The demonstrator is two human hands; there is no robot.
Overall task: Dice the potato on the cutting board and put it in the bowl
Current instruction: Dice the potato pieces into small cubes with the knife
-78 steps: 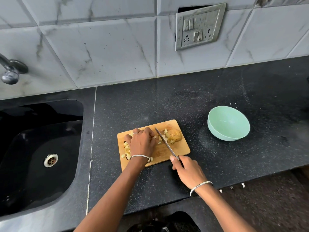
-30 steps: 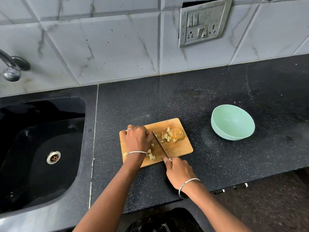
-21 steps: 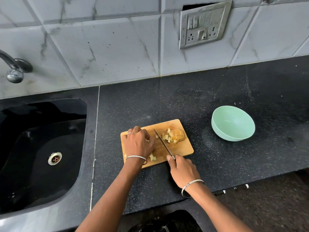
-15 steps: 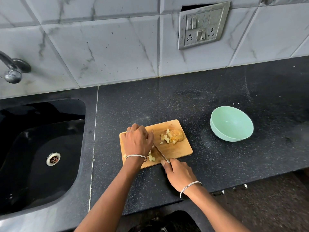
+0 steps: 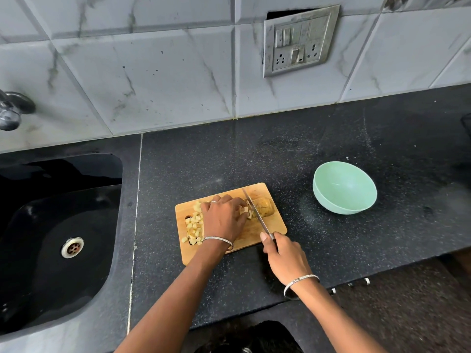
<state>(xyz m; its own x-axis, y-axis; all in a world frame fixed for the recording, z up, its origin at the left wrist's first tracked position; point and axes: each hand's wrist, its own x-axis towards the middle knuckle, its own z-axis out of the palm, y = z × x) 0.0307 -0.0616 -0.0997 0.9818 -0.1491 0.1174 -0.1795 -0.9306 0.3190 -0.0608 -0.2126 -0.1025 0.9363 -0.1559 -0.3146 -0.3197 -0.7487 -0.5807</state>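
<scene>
Steel knife (image 5: pixel 255 212), gripped in right hand (image 5: pixel 284 256), stands three o'clock of left hand (image 5: pixel 224 220), whose curled fingers pin potato pieces (image 5: pixel 245 211).

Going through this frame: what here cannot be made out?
Head view: whatever lies under the left hand on the cutting board is hidden by it.
Head view: the knife handle is buried in the right hand.
Head view: the tap is cut by the left edge.
Head view: a dark object at the right edge is cut off, unidentifiable.
</scene>
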